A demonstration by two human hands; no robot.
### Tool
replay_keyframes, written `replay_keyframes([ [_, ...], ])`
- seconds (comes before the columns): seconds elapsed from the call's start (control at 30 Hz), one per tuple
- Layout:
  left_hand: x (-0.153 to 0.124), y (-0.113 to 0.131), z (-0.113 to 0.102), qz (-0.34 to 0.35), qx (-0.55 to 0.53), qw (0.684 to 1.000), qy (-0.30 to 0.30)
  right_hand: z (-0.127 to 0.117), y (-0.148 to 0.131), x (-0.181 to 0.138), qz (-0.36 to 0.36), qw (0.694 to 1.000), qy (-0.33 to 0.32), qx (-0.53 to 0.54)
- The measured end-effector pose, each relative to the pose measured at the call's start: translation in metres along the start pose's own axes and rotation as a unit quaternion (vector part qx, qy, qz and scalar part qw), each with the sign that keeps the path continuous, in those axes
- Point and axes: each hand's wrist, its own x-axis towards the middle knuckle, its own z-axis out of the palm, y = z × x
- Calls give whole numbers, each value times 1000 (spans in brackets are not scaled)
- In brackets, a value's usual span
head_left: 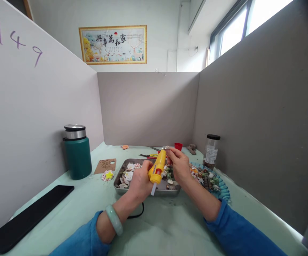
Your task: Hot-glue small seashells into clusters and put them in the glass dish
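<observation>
My left hand (140,181) is closed round a yellow glue gun (157,167), its nozzle pointing up and away. My right hand (179,163) pinches a small shell (167,148) right at the nozzle tip. Both hands hover over a metal tray (122,188) filled with several shells. A pale green bangle sits on my left wrist, and both sleeves are blue. A black cord runs from the gun down under my left hand.
A teal flask (77,152) stands at the left, with a black slab (26,218) in front. A shell-covered blue plate (223,190), a dark-lidded jar (211,151), a red cup (178,146), scissors (147,155) and a brown card (105,166) lie around. Grey partitions enclose the table.
</observation>
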Motion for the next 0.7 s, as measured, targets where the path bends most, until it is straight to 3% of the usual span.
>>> replay_keyframes([
  [0.33, -1, 1, -1, 22, -4, 1000, -10, 1, -2, 0, 4, 1000, 4, 15],
  [0.7, -1, 2, -1, 2, 8, 1000, -10, 0, -2, -1, -5, 1000, -4, 13],
])
